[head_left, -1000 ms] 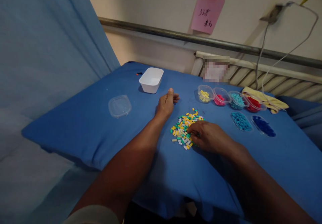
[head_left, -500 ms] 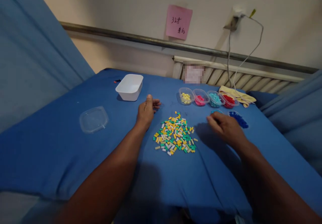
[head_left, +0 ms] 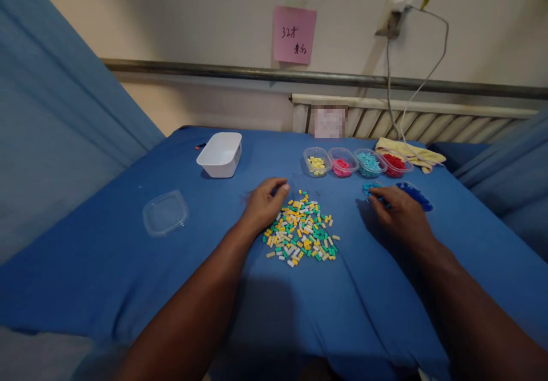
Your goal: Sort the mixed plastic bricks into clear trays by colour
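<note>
A loose pile of small building bricks (head_left: 302, 232) in yellow, green, white and cream lies on the blue cloth. Beside its upper left edge is my left hand (head_left: 264, 203), loosely curled, with a gap between thumb and fingers and nothing visible in it. My right hand (head_left: 402, 213) is over the near edge of a small tub of mid-blue bricks (head_left: 372, 188), its thumb and fingers pinched together. Whatever the pinch holds is hidden. Just right of that hand, a tub of dark blue bricks (head_left: 415, 195) is partly covered by it.
Behind stand clear tubs of yellow bricks (head_left: 317, 165), pink bricks (head_left: 341, 167), light blue bricks (head_left: 369, 163) and red bricks (head_left: 394, 163). A white container (head_left: 220, 155) and a clear lid (head_left: 165, 213) are at left. A yellow cloth (head_left: 411, 152) lies back right.
My left hand has moved right to the pile, turning palm down and curling its fingers. My right hand has shifted slightly right, onto the mid-blue tub. The camera view has tilted a little.
</note>
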`<control>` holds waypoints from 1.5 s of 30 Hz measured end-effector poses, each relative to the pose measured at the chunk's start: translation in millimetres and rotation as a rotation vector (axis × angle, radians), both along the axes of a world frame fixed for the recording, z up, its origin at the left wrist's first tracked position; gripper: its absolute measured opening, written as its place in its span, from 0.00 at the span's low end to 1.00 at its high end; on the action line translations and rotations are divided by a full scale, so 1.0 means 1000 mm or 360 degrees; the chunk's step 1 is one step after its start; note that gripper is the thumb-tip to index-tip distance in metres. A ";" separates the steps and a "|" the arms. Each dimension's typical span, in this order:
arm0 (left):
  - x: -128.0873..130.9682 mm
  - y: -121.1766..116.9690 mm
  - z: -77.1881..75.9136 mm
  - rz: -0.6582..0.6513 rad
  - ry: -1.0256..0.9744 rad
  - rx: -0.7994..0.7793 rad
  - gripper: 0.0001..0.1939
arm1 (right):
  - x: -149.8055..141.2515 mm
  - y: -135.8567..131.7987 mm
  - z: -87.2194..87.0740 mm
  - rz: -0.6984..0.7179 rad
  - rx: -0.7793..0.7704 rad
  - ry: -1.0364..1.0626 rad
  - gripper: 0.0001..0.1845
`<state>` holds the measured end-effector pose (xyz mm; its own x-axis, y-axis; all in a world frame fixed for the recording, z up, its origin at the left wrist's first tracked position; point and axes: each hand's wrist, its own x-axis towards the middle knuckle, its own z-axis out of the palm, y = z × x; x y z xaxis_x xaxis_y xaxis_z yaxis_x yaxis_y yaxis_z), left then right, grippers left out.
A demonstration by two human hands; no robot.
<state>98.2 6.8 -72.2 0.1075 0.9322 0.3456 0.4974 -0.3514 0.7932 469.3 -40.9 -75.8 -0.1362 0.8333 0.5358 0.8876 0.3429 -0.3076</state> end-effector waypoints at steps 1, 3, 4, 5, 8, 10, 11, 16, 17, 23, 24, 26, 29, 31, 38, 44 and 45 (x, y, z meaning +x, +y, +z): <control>0.003 -0.005 0.001 -0.0137 0.0199 0.0069 0.24 | -0.012 -0.003 0.002 0.0132 -0.0016 -0.0002 0.18; 0.008 -0.014 0.003 -0.0364 0.0543 0.0182 0.23 | -0.036 -0.012 0.005 0.0403 -0.0124 -0.0030 0.16; 0.008 -0.016 0.004 -0.0408 0.0657 0.0215 0.22 | -0.048 -0.017 0.007 0.0550 -0.0206 -0.0052 0.16; 0.007 -0.016 0.003 -0.0397 0.0730 0.0235 0.22 | -0.058 -0.021 0.009 0.0700 -0.0285 -0.0076 0.15; -0.002 -0.010 0.000 -0.0180 0.0800 0.0255 0.21 | -0.080 -0.034 0.011 0.1062 -0.0397 -0.0125 0.14; -0.010 -0.005 -0.002 -0.0028 0.0810 0.0247 0.21 | -0.087 -0.038 0.010 0.1169 -0.0390 -0.0093 0.14; -0.012 -0.003 -0.003 0.0019 0.0813 0.0237 0.20 | -0.088 -0.038 0.009 0.1182 -0.0378 -0.0050 0.14; -0.007 -0.009 -0.003 -0.0048 0.0808 0.0195 0.21 | -0.084 -0.030 0.003 0.0972 -0.0266 0.0206 0.13; -0.003 -0.012 -0.002 -0.0108 0.0811 0.0194 0.22 | -0.084 -0.028 0.001 0.0906 -0.0249 0.0224 0.13; 0.003 -0.022 0.003 -0.0332 0.0954 0.0203 0.28 | -0.085 -0.018 -0.010 0.0780 -0.0201 0.0184 0.13; 0.001 -0.020 0.003 -0.0262 0.0958 0.0197 0.28 | -0.085 -0.018 -0.011 0.0834 -0.0208 0.0179 0.13; -0.006 -0.013 0.002 -0.0102 0.0893 0.0201 0.26 | -0.085 -0.018 -0.013 0.0928 -0.0216 0.0195 0.12; -0.016 -0.003 -0.001 0.0059 0.0670 0.0229 0.23 | -0.083 -0.017 -0.014 0.0915 -0.0230 0.0260 0.14; -0.019 0.001 -0.004 0.0115 0.0576 0.0234 0.21 | -0.080 -0.015 -0.015 0.0846 -0.0241 0.0270 0.14; -0.024 0.011 -0.011 0.0309 0.0257 0.0171 0.18 | -0.077 -0.015 -0.018 0.0910 -0.0224 0.0287 0.11; -0.026 0.014 -0.013 0.0360 0.0041 0.0141 0.17 | -0.071 -0.013 -0.016 0.0881 -0.0294 0.0468 0.17; -0.026 0.014 -0.013 0.0362 0.0030 0.0138 0.17 | -0.070 -0.013 -0.017 0.0924 -0.0313 0.0470 0.18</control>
<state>72.0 20.5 -85.6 -0.0944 0.9002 0.4251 0.5861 -0.2949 0.7547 399.3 -53.6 -92.3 -0.4620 0.7550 0.4653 0.4457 0.6513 -0.6141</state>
